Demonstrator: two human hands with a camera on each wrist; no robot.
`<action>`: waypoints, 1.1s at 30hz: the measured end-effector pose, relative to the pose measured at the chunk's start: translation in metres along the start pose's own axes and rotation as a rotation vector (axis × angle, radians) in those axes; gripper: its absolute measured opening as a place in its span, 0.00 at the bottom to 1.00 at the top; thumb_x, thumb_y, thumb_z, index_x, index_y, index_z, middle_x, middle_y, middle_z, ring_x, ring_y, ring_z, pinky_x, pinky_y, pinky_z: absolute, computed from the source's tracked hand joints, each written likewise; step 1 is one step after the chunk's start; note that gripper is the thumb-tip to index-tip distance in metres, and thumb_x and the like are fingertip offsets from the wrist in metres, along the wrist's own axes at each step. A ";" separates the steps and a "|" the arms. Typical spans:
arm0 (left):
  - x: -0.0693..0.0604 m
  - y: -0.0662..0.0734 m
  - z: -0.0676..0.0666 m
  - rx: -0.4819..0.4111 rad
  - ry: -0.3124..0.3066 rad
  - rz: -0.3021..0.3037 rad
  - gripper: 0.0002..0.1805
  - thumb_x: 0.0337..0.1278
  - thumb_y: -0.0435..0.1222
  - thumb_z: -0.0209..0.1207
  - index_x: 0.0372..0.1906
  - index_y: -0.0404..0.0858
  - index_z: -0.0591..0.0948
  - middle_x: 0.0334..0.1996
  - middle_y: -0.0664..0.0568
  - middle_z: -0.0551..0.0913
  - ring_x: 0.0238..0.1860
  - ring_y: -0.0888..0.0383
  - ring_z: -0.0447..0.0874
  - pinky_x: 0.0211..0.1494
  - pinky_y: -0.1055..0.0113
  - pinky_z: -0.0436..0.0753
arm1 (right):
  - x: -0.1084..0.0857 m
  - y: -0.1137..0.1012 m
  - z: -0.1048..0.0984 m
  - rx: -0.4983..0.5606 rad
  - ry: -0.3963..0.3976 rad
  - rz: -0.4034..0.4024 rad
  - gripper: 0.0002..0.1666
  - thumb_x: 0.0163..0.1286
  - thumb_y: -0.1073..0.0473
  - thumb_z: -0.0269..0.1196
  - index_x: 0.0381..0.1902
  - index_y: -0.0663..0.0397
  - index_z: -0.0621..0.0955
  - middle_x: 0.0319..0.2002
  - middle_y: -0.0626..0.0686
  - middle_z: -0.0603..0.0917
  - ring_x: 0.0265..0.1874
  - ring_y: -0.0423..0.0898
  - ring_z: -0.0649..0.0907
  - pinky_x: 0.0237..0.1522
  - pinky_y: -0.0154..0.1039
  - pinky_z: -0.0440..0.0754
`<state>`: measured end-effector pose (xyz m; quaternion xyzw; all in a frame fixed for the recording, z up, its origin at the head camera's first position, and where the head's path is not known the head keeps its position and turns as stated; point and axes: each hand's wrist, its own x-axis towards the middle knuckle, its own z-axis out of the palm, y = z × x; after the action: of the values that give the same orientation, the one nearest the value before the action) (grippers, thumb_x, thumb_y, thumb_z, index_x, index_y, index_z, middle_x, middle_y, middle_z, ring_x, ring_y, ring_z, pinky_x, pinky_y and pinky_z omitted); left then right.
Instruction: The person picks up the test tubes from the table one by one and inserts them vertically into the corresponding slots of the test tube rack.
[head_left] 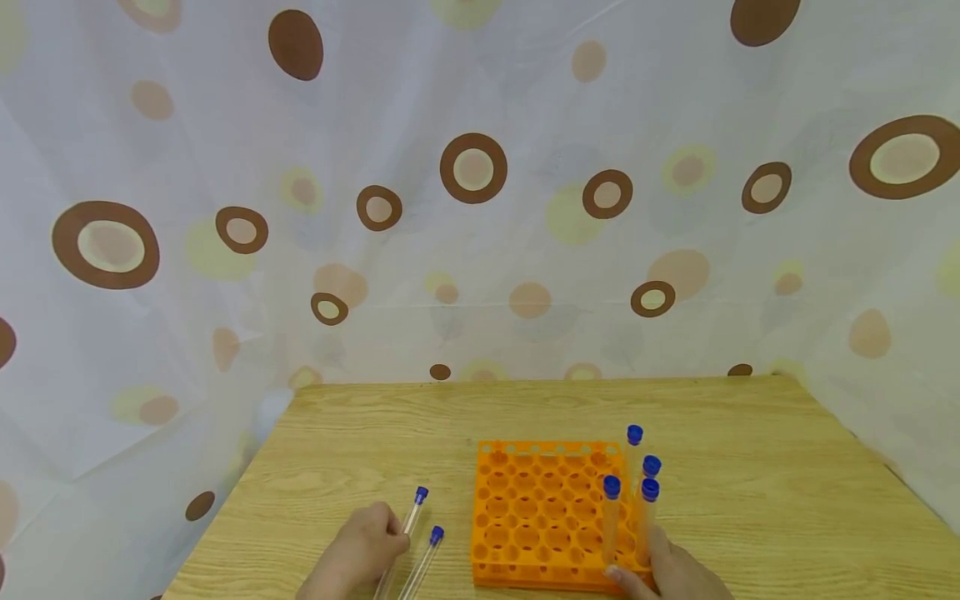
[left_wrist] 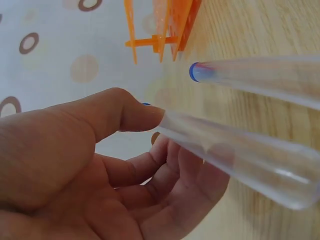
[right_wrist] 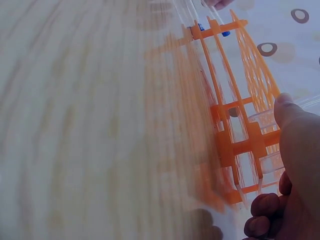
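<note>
My left hand [head_left: 365, 546] pinches a clear test tube with a blue cap [head_left: 413, 512] between thumb and fingers. In the left wrist view this tube [left_wrist: 250, 155] slants down to the right, its rounded end toward the camera. A second blue-capped test tube [head_left: 424, 567] lies beside it on the table. My right hand [head_left: 672, 571] grips the near right corner of an orange test tube rack [head_left: 540, 573]. The right wrist view shows the thumb [right_wrist: 287, 107] on the rack's upper edge and the other fingers curled at its side, partly hidden.
Several blue-capped tubes [head_left: 611, 525] stand upright along the right side of the rack, close to my right hand. The wooden table [head_left: 390, 417] ends at a white curtain [head_left: 480, 250] with brown and yellow circles, which also runs along both sides.
</note>
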<state>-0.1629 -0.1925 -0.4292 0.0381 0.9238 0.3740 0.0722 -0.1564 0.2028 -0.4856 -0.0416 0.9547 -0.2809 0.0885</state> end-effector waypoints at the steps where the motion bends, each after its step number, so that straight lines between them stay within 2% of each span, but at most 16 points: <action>1: 0.001 0.001 -0.001 0.008 0.007 0.002 0.05 0.54 0.31 0.60 0.30 0.34 0.74 0.24 0.50 0.73 0.22 0.59 0.70 0.23 0.69 0.71 | 0.000 0.000 0.000 0.001 0.001 -0.003 0.50 0.63 0.29 0.61 0.62 0.67 0.67 0.42 0.58 0.85 0.38 0.51 0.86 0.36 0.51 0.84; 4: 0.003 0.006 -0.002 0.015 0.044 0.012 0.04 0.55 0.30 0.59 0.31 0.34 0.75 0.25 0.50 0.75 0.23 0.59 0.71 0.24 0.70 0.71 | 0.000 0.000 0.000 0.001 0.005 -0.007 0.50 0.63 0.29 0.61 0.62 0.67 0.67 0.42 0.58 0.85 0.39 0.51 0.86 0.37 0.51 0.84; 12: 0.008 0.024 -0.004 -0.046 0.165 0.054 0.06 0.53 0.30 0.58 0.37 0.34 0.77 0.31 0.50 0.80 0.32 0.59 0.77 0.30 0.70 0.77 | -0.001 -0.001 -0.001 0.002 0.006 -0.004 0.50 0.63 0.29 0.62 0.62 0.67 0.67 0.43 0.57 0.85 0.39 0.50 0.86 0.37 0.50 0.84; 16: 0.009 0.036 -0.004 -0.101 0.180 0.045 0.08 0.57 0.33 0.60 0.40 0.34 0.78 0.33 0.50 0.81 0.34 0.59 0.79 0.34 0.69 0.80 | -0.001 -0.002 -0.001 0.002 0.000 0.002 0.50 0.63 0.29 0.61 0.62 0.67 0.68 0.43 0.58 0.85 0.39 0.51 0.86 0.38 0.51 0.84; 19: 0.010 0.044 -0.003 -0.156 0.187 0.063 0.09 0.59 0.34 0.62 0.43 0.34 0.79 0.34 0.50 0.82 0.33 0.59 0.80 0.32 0.70 0.81 | -0.001 -0.001 -0.001 0.003 -0.004 0.006 0.50 0.63 0.29 0.61 0.62 0.68 0.68 0.43 0.57 0.85 0.39 0.51 0.86 0.39 0.51 0.84; 23: 0.011 0.053 -0.001 -0.198 0.203 0.112 0.10 0.59 0.33 0.64 0.44 0.34 0.80 0.35 0.49 0.83 0.34 0.59 0.80 0.30 0.72 0.81 | -0.001 -0.001 -0.001 0.007 0.000 -0.004 0.49 0.63 0.30 0.61 0.61 0.67 0.68 0.42 0.57 0.85 0.38 0.50 0.86 0.38 0.51 0.84; 28: 0.013 0.063 0.002 -0.176 0.255 0.186 0.11 0.57 0.34 0.67 0.43 0.36 0.80 0.36 0.51 0.82 0.36 0.60 0.79 0.34 0.74 0.81 | -0.001 -0.001 -0.002 0.013 0.000 -0.009 0.49 0.63 0.30 0.61 0.62 0.68 0.68 0.43 0.58 0.85 0.39 0.50 0.86 0.39 0.51 0.84; 33: 0.014 0.072 0.008 -0.219 0.262 0.251 0.11 0.57 0.34 0.67 0.43 0.37 0.79 0.36 0.52 0.81 0.35 0.62 0.79 0.34 0.75 0.82 | -0.001 -0.002 -0.002 0.013 -0.013 0.013 0.49 0.63 0.29 0.61 0.61 0.66 0.69 0.43 0.56 0.85 0.39 0.50 0.86 0.39 0.52 0.84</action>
<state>-0.1743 -0.1330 -0.3861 0.0958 0.8670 0.4802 -0.0922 -0.1561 0.2019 -0.4828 -0.0367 0.9526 -0.2862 0.0969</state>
